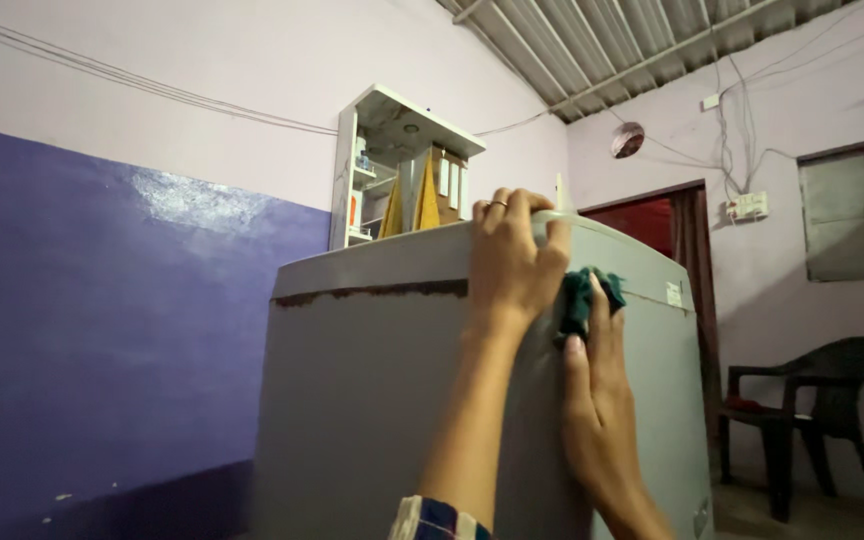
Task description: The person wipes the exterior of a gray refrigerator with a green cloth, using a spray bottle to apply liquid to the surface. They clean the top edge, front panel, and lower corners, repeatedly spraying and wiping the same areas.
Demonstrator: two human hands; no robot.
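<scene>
A tall grey appliance (372,390), like a fridge, stands in front of me, with a rusty line below its top. My left hand (509,265) grips its top corner edge, a ring on one finger. Just right of it, my right hand (597,395) presses a dark green cloth (582,298) flat against the upper part of the appliance's corner. The cloth is bunched under my fingers, touching the left hand's thumb side.
A blue and lilac wall (102,330) runs on the left. A white wall cabinet (392,170) with small items hangs behind the appliance. A dark plastic chair (822,420) stands at the right, beside a red-curtained doorway (662,225).
</scene>
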